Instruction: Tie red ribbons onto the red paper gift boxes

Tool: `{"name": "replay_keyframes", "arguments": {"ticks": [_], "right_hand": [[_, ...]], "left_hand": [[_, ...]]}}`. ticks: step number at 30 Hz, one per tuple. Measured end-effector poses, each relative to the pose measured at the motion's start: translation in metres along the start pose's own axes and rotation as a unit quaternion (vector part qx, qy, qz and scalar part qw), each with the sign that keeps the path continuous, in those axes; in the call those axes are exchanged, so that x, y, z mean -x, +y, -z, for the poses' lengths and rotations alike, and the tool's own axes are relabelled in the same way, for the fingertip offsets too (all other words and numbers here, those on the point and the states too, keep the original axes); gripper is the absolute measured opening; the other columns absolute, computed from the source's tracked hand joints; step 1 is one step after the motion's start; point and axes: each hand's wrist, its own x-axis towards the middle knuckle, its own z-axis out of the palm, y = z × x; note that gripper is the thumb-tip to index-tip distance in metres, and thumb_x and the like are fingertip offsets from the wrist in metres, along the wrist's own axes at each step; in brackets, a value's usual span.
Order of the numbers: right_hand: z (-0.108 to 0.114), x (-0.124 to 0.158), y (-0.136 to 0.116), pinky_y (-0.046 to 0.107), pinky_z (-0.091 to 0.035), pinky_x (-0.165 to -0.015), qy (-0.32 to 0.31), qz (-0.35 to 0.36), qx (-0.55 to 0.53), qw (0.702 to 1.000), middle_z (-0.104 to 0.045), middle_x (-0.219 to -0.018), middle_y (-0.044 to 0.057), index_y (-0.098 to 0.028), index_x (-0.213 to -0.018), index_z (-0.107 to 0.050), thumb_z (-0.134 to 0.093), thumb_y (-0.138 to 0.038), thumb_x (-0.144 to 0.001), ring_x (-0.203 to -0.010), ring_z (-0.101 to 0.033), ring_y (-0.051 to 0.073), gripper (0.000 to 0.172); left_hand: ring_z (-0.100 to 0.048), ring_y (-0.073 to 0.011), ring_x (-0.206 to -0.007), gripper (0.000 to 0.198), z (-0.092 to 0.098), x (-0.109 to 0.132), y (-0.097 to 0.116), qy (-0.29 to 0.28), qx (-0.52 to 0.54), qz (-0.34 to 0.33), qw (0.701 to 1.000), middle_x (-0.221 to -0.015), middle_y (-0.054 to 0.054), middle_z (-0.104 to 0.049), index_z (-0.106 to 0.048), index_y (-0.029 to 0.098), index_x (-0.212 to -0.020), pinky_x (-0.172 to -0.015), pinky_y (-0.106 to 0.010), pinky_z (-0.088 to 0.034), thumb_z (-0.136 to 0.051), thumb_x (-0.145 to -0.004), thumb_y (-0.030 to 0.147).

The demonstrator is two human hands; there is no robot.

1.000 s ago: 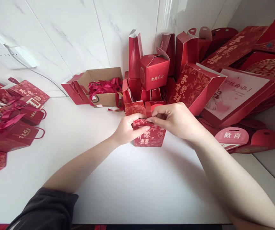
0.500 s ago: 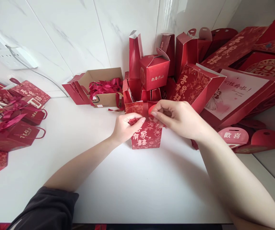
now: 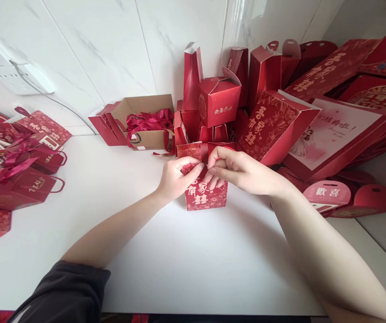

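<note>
A small red gift box (image 3: 209, 202) with gold characters and a flower pattern stands upright on the white table. My left hand (image 3: 179, 177) is closed on its top left edge, thumb in front and fingers behind. Just right of that thumb, my right hand (image 3: 228, 168) pinches thumb and forefinger together at the box's top, its other fingers curled in front of the printed face. What lies in this pinch is hidden or too small to name. Behind the fingertips a patterned red flap (image 3: 188, 150) and a narrow red strip show.
A cardboard box (image 3: 152, 141) of dark red ribbon stands by the wall. Behind my hands a red handled box (image 3: 219, 101) sits on several others. Large red gift bags (image 3: 334, 130) lean at the right. Ribboned red boxes (image 3: 38, 188) lie at the left.
My right hand has moved left and slightly down, its fingertips now close to my left thumb. The bright red piece it held is no longer seen there. My left hand stays on the box.
</note>
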Motion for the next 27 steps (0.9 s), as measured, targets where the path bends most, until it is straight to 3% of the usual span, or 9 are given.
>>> {"name": "replay_keyframes", "arguments": {"ticks": [5,10,15,27], "right_hand": [[0.002,-0.003,0.008,0.035,-0.059,-0.081,-0.012,-0.045,-0.033,0.998,-0.072,-0.094,0.004,-0.021,-0.097,-0.049,-0.054,-0.022,-0.096,-0.084,-0.071,0.016,0.006],[0.001,-0.002,0.008,0.037,-0.06,-0.086,0.03,-0.042,-0.018,0.999,-0.074,-0.093,0.005,-0.018,-0.095,-0.054,-0.06,-0.021,-0.092,-0.09,-0.073,0.018,0.007],[-0.001,-0.002,0.005,0.036,-0.062,-0.078,0.062,-0.056,0.005,0.997,-0.075,-0.087,0.007,-0.018,-0.091,-0.055,-0.061,-0.017,-0.089,-0.086,-0.074,0.02,0.007],[-0.005,0.001,-0.002,0.031,-0.062,-0.071,0.069,-0.083,0.039,0.993,-0.075,-0.08,0.004,-0.02,-0.086,-0.057,-0.06,-0.01,-0.083,-0.081,-0.075,0.02,0.011]], "left_hand": [[-0.064,-0.0123,-0.068,0.015,-0.001,0.003,0.005,0.006,-0.005,-0.002,1.0,-0.076,-0.002,-0.073,-0.072,0.015,-0.079,-0.066,-0.024,-0.051,-0.064,-0.087,0.026],[-0.066,-0.0143,-0.071,0.016,-0.001,0.004,0.005,0.014,-0.006,0.01,1.0,-0.078,-0.003,-0.073,-0.072,0.016,-0.081,-0.068,-0.025,-0.053,-0.065,-0.086,0.03],[-0.066,-0.0141,-0.07,0.016,-0.002,0.006,0.006,0.013,0.0,0.007,1.0,-0.078,-0.003,-0.073,-0.072,0.016,-0.08,-0.068,-0.025,-0.053,-0.065,-0.086,0.029],[-0.066,-0.0135,-0.069,0.014,-0.004,0.008,0.01,0.01,-0.004,-0.005,1.0,-0.077,-0.002,-0.073,-0.07,0.016,-0.079,-0.068,-0.024,-0.053,-0.065,-0.086,0.026]]}}
